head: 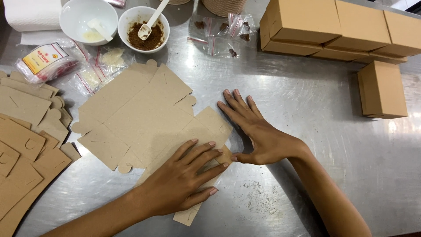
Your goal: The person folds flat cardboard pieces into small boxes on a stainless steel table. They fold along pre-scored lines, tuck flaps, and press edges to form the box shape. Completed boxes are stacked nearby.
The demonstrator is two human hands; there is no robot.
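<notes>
A flat brown cardboard box blank (pixel 140 114) lies unfolded on the steel table (pixel 307 109). My left hand (pixel 184 175) presses flat on the blank's near right flap, fingers spread and pointing right. My right hand (pixel 258 131) rests flat on the table just right of the blank, its thumb touching the flap's edge near my left fingertips. Neither hand grips anything.
A stack of more flat blanks (pixel 26 140) lies at the left. Folded brown boxes (pixel 333 26) line the back right, with one apart (pixel 382 90). Two white bowls (pixel 87 19) (pixel 144 30) with spoons, small plastic sachets (pixel 221 33) and a paper towel roll (pixel 30 13) sit at the back.
</notes>
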